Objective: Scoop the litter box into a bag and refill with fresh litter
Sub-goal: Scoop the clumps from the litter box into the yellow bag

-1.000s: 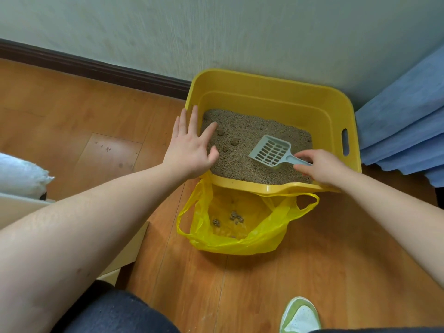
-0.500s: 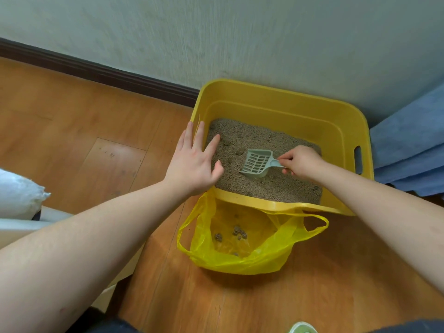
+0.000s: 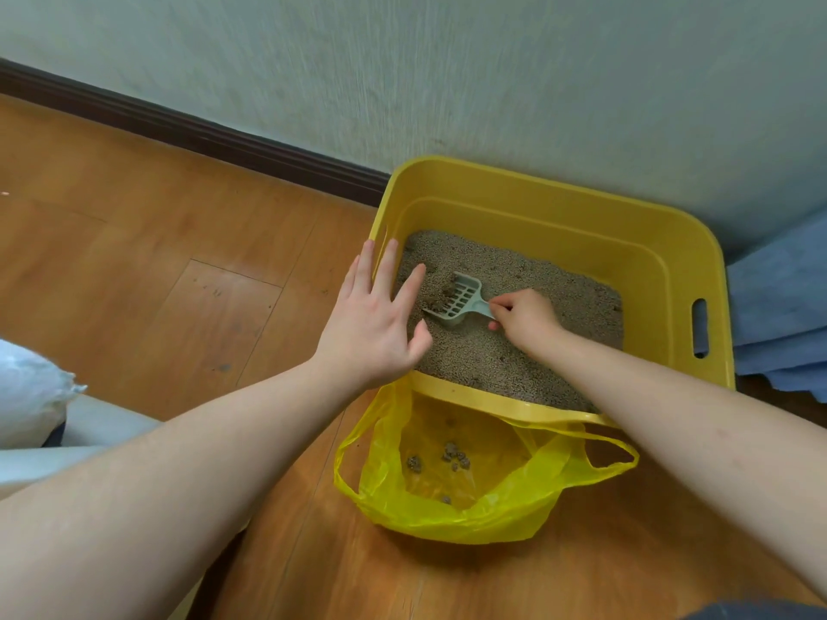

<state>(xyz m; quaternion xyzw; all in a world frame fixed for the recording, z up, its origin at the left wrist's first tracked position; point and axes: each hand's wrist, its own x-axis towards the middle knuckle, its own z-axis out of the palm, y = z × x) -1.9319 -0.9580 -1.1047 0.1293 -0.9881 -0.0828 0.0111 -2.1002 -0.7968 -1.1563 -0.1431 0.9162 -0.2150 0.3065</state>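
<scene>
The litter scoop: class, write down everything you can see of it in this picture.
The litter scoop is small, pale grey-green and looks like plastic, with a slotted, raised-sided head and a short thin handle. The right hand pinches the handle's end. The head points toward the box's left wall, tilted, its lower side in the grainy litter of the yellow litter box. Dark clumps sit at its mouth. The left hand, fingers straight, is close beside it, apparently not touching.

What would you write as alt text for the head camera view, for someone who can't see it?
A person's right hand pinches the handle of a pale slotted scoop dug into the litter of a yellow litter box, while the open left hand rests at its left rim. An open yellow plastic bag holding a few clumps sits on the wooden floor in front of the box.
</scene>
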